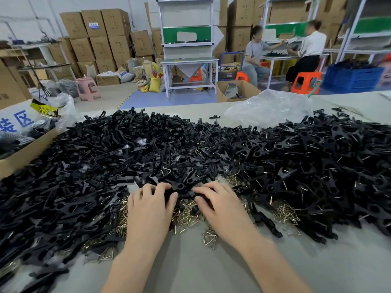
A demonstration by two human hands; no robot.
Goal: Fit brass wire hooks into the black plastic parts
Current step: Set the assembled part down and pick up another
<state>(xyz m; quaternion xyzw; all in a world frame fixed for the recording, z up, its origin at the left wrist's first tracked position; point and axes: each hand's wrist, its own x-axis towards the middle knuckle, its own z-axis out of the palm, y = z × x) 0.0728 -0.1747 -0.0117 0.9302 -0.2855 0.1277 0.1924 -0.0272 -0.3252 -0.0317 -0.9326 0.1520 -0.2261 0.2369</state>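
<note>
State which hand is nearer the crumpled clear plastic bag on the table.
Right. The right hand lies left of the clear plastic bag and closer to the camera; the left hand is farther left.

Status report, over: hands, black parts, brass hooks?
Left hand and right hand both grip black parts at pile's near edge. Brass hooks loose on table beneath. No hook seen in hand.

I see my left hand point(151, 205) near the middle of the desk's point(190, 269) near edge, its fingers point(161, 187) curled round a black plastic part point(179, 185). Just beside it, my right hand point(219, 204) pinches a second black part point(206, 197). Brass wire hooks point(186, 214) lie beneath both. The heap of black parts point(211, 144) spans the desk edge to edge.
</note>
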